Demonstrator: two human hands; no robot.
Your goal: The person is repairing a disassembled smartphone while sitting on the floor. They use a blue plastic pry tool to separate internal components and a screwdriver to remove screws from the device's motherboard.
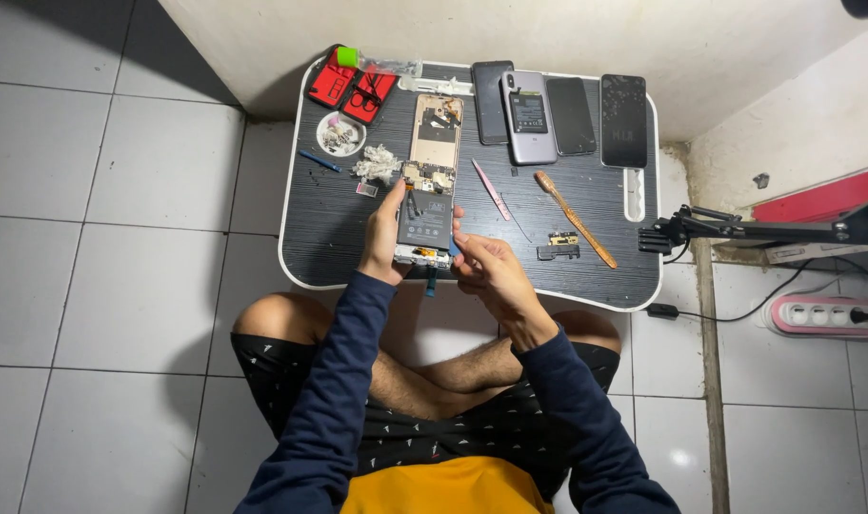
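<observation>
The left hand [384, 243] holds an opened smartphone [425, 221], its fingers wrapped round the left edge, just above the worktop's [339, 238] near edge. The right hand [486, 269] pinches a small blue pry tool [453, 247] against the phone's lower right side; pink tweezers [491, 189] lie nearby.

Opened phone [425, 221]: left edge covered by the left hand [386, 238], lower right corner by the right hand [486, 271]; inner parts too small to tell apart. Blue tool [431, 283]: mostly hidden under the phone. White dish [340, 134]: contents too small to identify. Black stand arm [767, 228]: cut off at the right edge. Person: head and feet out of frame.
</observation>
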